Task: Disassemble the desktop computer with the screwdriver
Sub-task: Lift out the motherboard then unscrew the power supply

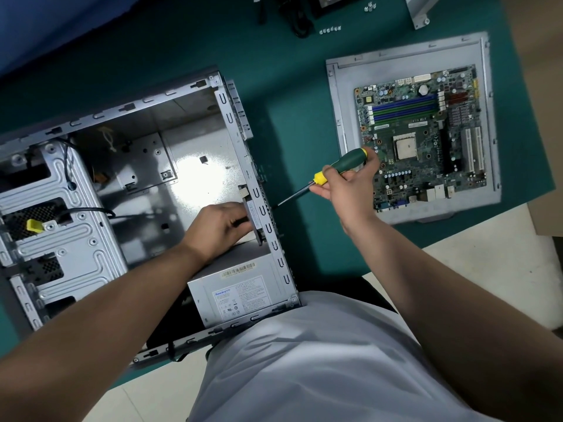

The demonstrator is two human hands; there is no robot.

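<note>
An open grey computer case (146, 123) lies on its side on the green table. My left hand (221, 225) reaches inside it and grips a black part by the rear wall, just above the grey power supply (237, 295). My right hand (344, 184) grips a green and yellow screwdriver (338, 167) outside the case. Its shaft slants down left and the tip touches the perforated rear wall (268, 208).
A motherboard (423, 141) lies on a grey side panel (344, 86) at the right. Several loose screws (330, 30) and black cables (297, 16) sit at the far edge. A drive cage (61, 208) with a yellow clip fills the case's left side.
</note>
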